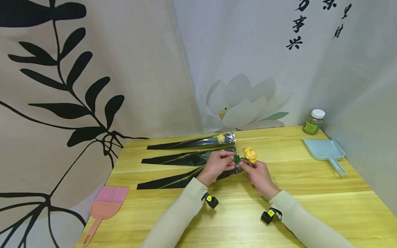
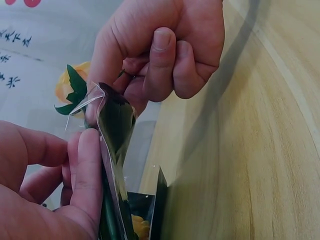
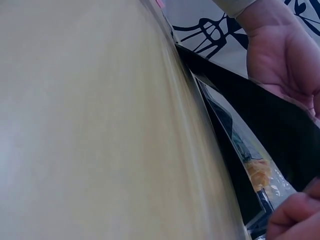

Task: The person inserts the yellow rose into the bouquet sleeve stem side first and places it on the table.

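A yellow artificial rose (image 1: 250, 155) with green leaves stands out past the mouth of the nearest black-and-clear flower sleeve (image 1: 173, 181); its green stem (image 2: 108, 210) runs down along the sleeve. At the sleeve's upper edge, my left hand (image 1: 217, 166) pinches the film between thumb and fingers, close to a green leaf (image 1: 237, 159). My right hand (image 1: 260, 178) pinches the rose by its stem just below the bloom, fingertips right at the sleeve mouth. The other fingers of the right hand (image 2: 165, 55) are curled in. Its fingers partly hide the bloom in the left wrist view.
Two more sleeves (image 1: 172, 159) (image 1: 186, 143), each with a yellow rose, lie behind in parallel. A pink brush (image 1: 105, 206) rests at the left edge. A light blue dustpan (image 1: 324, 150) and a white-capped jar (image 1: 313, 122) stand at the right. Curtains back the wooden table (image 1: 242, 220).
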Demonstrator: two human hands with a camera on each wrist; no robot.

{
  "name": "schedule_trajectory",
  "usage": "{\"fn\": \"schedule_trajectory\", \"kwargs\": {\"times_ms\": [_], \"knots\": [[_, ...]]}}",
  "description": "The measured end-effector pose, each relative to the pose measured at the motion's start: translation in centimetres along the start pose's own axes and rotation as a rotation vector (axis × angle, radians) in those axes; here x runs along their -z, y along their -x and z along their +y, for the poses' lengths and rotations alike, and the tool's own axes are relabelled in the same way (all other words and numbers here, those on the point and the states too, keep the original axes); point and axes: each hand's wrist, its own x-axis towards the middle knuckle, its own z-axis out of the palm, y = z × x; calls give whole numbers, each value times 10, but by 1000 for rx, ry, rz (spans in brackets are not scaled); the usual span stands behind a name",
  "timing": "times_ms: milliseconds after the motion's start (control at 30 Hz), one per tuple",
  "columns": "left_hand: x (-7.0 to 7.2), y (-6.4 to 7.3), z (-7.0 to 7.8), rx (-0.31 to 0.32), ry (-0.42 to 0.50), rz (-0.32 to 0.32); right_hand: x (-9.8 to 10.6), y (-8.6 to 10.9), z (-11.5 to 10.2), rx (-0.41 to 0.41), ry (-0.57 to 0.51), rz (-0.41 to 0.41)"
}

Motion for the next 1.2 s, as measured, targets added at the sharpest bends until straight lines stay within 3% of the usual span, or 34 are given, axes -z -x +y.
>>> {"fn": "schedule_trajectory", "kwargs": {"times_ms": [367, 633, 933, 1067, 1200], "knots": [[-1, -1, 3, -16, -10, -30, 0, -6, 1, -52, 49, -86], [5, 1, 2, -19, -30, -21, 7, -1, -10, -18, 49, -212], [8, 1, -1, -21, -30, 17, 16, -1, -15, 35, 331, -135], [8, 2, -1, -24, -39, 24, 17, 1, -15, 71, 271, -93], [8, 1, -1, -30, -46, 22, 16, 2, -16, 98, 56, -46]]}}
